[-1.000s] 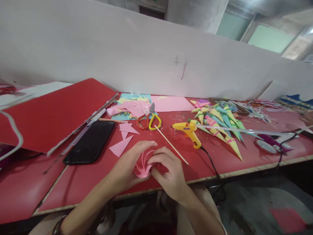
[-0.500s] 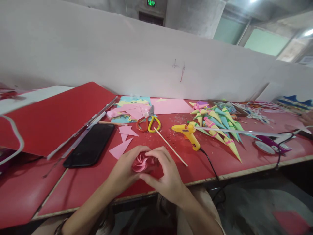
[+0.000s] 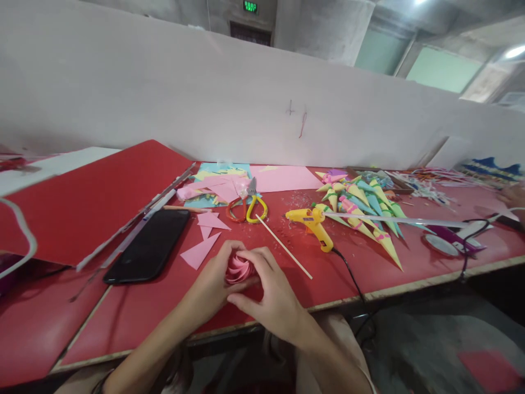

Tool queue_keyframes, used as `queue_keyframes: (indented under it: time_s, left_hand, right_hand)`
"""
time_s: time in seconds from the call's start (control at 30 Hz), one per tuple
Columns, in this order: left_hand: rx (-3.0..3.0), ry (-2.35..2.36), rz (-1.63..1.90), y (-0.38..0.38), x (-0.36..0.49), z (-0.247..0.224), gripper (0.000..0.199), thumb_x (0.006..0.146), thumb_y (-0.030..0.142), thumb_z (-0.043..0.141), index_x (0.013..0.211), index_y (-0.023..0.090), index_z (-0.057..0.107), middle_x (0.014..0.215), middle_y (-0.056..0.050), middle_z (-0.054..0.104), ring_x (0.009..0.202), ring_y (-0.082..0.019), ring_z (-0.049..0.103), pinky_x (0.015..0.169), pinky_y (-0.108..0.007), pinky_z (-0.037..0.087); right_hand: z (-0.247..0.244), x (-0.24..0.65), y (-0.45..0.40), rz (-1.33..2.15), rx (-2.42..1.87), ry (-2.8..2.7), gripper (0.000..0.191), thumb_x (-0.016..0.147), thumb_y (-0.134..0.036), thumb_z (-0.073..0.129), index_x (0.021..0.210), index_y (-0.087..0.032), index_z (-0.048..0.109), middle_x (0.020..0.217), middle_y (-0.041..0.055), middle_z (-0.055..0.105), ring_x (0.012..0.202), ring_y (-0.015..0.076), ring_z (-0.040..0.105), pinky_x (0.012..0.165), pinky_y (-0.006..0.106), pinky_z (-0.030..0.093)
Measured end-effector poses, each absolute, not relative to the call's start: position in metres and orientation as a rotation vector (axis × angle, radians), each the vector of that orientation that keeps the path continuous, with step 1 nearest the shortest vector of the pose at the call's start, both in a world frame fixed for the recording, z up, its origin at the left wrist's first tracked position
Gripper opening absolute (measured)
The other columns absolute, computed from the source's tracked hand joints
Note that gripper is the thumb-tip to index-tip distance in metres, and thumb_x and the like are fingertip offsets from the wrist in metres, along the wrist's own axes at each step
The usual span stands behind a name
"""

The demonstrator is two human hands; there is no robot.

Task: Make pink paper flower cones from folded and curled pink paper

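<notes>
I hold a pink paper swirl (image 3: 239,270) cupped in my left hand (image 3: 216,273), thumb along its far side and fingers bent round its near side, just above the front part of the red table (image 3: 135,320). My right hand (image 3: 268,290) arches over from the other side, its fingertips at the swirl's upper edge and its thumb spread away from them, down near my left fingers; whether it truly grips the paper I cannot tell. The folds curl round in a spiral, partly hidden by my fingers. Just beyond my left hand lie cut pink paper pieces (image 3: 200,251), and left of those is a black phone (image 3: 148,247). Ahead of my hands are scissors (image 3: 251,197) with one red and one yellow handle, and a thin pale stick (image 3: 284,247) slants from beside them towards my right. Further right, a yellow glue gun (image 3: 314,220) rests on its side, a long clear glue stick (image 3: 389,220) running out of its back across a heap of paper cones (image 3: 365,202) in yellow, green, blue and pink, and its black cord (image 3: 350,271) drops over the table's front edge
</notes>
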State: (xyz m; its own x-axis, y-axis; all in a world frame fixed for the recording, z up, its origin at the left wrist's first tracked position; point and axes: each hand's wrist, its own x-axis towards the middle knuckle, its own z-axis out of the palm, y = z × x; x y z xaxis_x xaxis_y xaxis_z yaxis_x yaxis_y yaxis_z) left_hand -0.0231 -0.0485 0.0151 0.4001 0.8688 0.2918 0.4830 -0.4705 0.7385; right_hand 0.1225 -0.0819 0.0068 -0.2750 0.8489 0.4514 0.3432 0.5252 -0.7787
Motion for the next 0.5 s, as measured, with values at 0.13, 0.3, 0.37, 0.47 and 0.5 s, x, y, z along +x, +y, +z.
queue_keyframes:
  time_s: [0.13,0.3,0.37,0.47,0.5]
  left_hand:
    - [2.044,1.058,0.825,-0.0499,-0.0241,0.0143,0.037,0.071,0.020,0.054,0.106,0.019,0.040,0.097,-0.002,0.058,0.087,-0.017,0.058,0.074,-0.026,0.047]
    - [2.071,0.977,0.836,-0.0494,-0.0259,0.0071,0.033,0.071,0.016,0.054,0.102,0.020,0.043,0.092,0.000,0.059,0.080,-0.015,0.058,0.069,-0.024,0.047]
    - [2.080,0.957,0.862,-0.0486,-0.0261,0.0056,0.023,0.072,0.017,0.054,0.093,0.019,0.045,0.084,0.002,0.058,0.072,-0.013,0.056,0.062,-0.022,0.046]
    - [2.122,0.956,0.923,-0.0478,-0.0245,0.0086,0.013,0.072,0.019,0.054,0.084,0.018,0.048,0.079,0.002,0.056,0.068,-0.013,0.054,0.059,-0.022,0.044]
    - [2.141,0.954,0.952,-0.0477,-0.0236,0.0106,0.012,0.072,0.019,0.054,0.083,0.018,0.049,0.080,0.001,0.056,0.070,-0.013,0.055,0.061,-0.022,0.044]
  right_hand:
    - [0.0057,0.1231,-0.0792,0.644,-1.016,-1.759,0.037,0.079,-0.019,0.055,0.116,-0.023,0.049,0.106,0.0055,0.052,0.099,0.0178,0.054,0.089,0.031,0.045]
    - [0.0068,0.1226,-0.0804,0.618,-0.926,-1.738,0.048,0.075,-0.015,0.059,0.120,-0.023,0.045,0.110,0.0050,0.050,0.105,0.0166,0.050,0.093,0.028,0.042]
    - [0.0068,0.1220,-0.0816,0.628,-0.913,-1.756,0.052,0.074,-0.015,0.060,0.122,-0.022,0.043,0.110,0.0051,0.049,0.106,0.0160,0.050,0.094,0.026,0.041]
    - [0.0060,0.1216,-0.0826,0.630,-0.925,-1.781,0.052,0.074,-0.015,0.061,0.123,-0.020,0.043,0.111,0.0061,0.046,0.107,0.0158,0.049,0.094,0.025,0.041]
    - [0.0057,0.1215,-0.0827,0.620,-0.934,-1.783,0.051,0.075,-0.016,0.061,0.123,-0.020,0.044,0.111,0.0064,0.045,0.108,0.0158,0.048,0.095,0.025,0.041]
